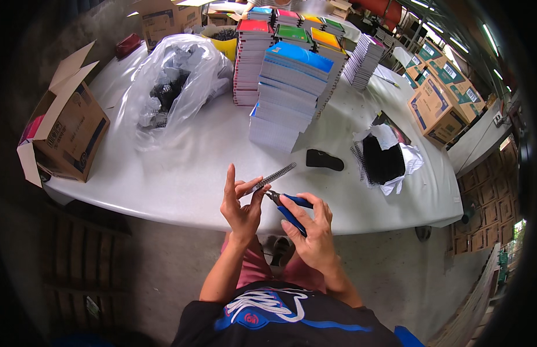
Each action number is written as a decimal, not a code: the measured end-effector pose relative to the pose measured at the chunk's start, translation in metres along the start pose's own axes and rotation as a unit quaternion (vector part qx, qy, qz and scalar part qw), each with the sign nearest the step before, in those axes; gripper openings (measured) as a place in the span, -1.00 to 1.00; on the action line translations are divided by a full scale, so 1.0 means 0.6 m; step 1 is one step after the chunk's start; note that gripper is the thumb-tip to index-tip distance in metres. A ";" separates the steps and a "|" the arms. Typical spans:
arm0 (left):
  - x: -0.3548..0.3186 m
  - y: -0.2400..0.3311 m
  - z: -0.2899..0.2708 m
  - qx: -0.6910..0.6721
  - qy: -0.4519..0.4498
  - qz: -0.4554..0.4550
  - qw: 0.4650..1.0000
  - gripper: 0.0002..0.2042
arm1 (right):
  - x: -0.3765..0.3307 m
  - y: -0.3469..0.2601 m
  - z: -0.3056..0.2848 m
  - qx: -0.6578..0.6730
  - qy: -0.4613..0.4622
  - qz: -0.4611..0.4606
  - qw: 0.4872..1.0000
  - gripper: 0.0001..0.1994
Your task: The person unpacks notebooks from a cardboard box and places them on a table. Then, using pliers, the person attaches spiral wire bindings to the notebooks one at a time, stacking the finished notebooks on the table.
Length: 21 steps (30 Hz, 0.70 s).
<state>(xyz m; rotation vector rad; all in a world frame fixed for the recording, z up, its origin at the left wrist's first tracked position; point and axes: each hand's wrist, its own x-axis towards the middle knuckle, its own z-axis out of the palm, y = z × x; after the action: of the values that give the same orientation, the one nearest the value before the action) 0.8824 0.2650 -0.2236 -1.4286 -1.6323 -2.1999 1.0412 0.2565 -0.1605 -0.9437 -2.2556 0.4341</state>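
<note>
Head view: two-handed work above the near edge of a white-covered table point(182, 188). Left hand point(242, 209): narrowed to a pinch on the lower end of a dark wire coil point(278, 176), with one finger extended upward, clear of the wire. Coil held in the air, slanting up and to the right from the fingers. Right hand point(312, 231): wrapped around blue-handled pliers point(293, 221), handles spread apart, dark head directed left toward the pinched end of the coil; contact between head and wire too small to tell.

Just beyond the hands, on the tabletop: a small black piece point(324, 160). Farther right: a bundle of black coils point(383, 159) in crumpled white paper point(411, 162). Behind, near the centre: a tall stack of blue-covered notebooks point(289, 95), close in front of other stacks with red, green and yellow covers. Left of the stacks: a translucent plastic bag point(208, 89) with dark coils inside; behind it, a yellow container point(229, 48). At the table's left end: an open carton point(78, 133), flaps raised. Beyond the right side: a brown carton point(436, 110), beside further boxes.
</note>
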 end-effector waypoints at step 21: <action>0.015 -0.029 -0.043 -0.062 0.152 -0.154 0.974 -0.46 | -0.003 0.100 0.055 0.163 -0.030 0.076 0.983 -0.56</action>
<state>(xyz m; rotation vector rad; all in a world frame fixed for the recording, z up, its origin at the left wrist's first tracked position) 0.8514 0.2568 -0.2305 -0.8411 -1.7243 -2.5693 1.0505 0.2945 -0.2166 -0.9418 -2.0846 0.8811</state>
